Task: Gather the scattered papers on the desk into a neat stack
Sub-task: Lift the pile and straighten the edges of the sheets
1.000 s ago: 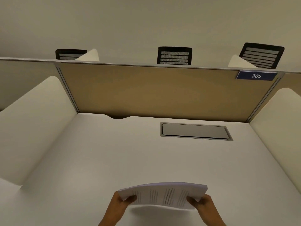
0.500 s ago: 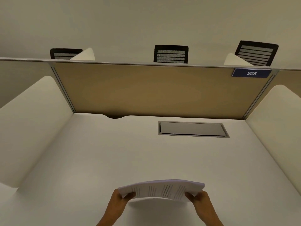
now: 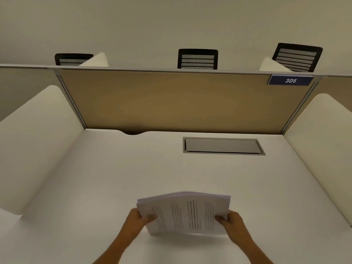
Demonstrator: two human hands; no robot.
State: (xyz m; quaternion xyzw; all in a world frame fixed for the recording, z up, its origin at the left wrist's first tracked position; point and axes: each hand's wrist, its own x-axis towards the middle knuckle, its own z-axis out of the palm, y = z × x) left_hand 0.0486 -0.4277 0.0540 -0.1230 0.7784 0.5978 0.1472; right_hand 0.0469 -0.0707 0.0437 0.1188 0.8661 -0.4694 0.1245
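Observation:
A stack of white printed papers (image 3: 184, 213) stands tilted towards me near the front of the white desk (image 3: 118, 178), its lower edge close to the surface. My left hand (image 3: 138, 220) grips the stack's left side with the thumb on the printed face. My right hand (image 3: 231, 221) grips its right side the same way. The sheets bow slightly upward along the top edge. No loose papers show elsewhere on the desk.
A grey cable hatch (image 3: 222, 146) is set into the desk at the back right. A tan partition (image 3: 171, 103) with a blue "305" sign (image 3: 290, 80) closes the back; white side panels (image 3: 38, 141) flank the desk. Black chair backs (image 3: 197, 59) show behind.
The stack has been tipped up from nearly flat to steeply tilted, so its printed face now shows. Both hands moved slightly inward and kept their grip.

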